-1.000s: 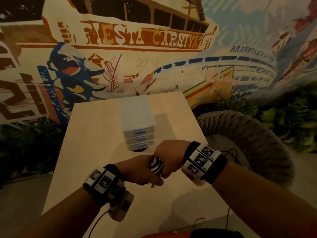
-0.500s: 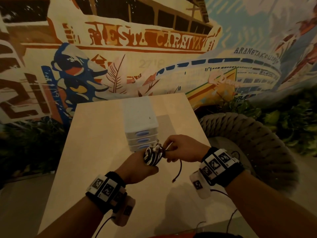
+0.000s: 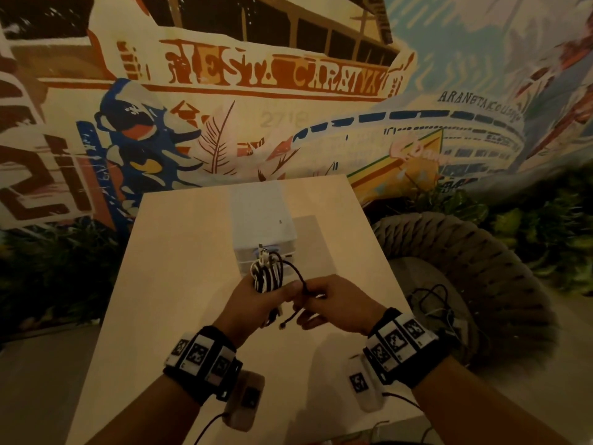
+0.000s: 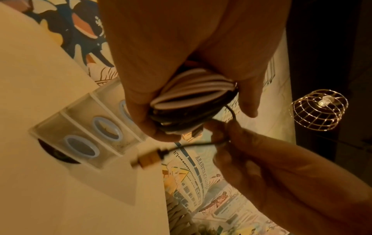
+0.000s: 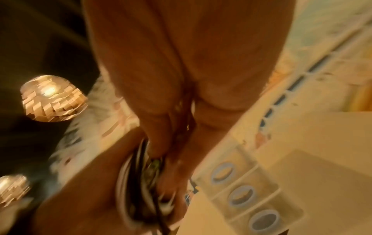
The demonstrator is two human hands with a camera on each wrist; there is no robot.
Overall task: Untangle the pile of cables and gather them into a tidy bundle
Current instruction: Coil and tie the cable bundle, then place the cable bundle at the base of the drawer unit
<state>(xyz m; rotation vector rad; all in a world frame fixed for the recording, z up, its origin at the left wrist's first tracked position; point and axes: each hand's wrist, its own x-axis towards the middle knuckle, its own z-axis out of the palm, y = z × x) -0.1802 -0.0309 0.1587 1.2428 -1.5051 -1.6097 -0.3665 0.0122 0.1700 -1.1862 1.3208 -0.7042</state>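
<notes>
Left hand (image 3: pixel 253 303) gripping black-and-white cable coil (image 3: pixel 266 274), seemingly tidy

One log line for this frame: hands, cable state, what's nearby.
left hand: grips coiled cable bundle | right hand: pinches loose black cable end | plug: dangling free | drawer unit: behind, on table

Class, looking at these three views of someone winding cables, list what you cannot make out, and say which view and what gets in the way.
- How many cables form the coiled bundle: the left hand covers most of it in the left wrist view.
- The right hand's grip on the loose black cable: right wrist view is motion-blurred.
- Contents of the small drawer unit: fronts closed, partly behind the bundle in the head view.
- Plug type: blurred.
</notes>
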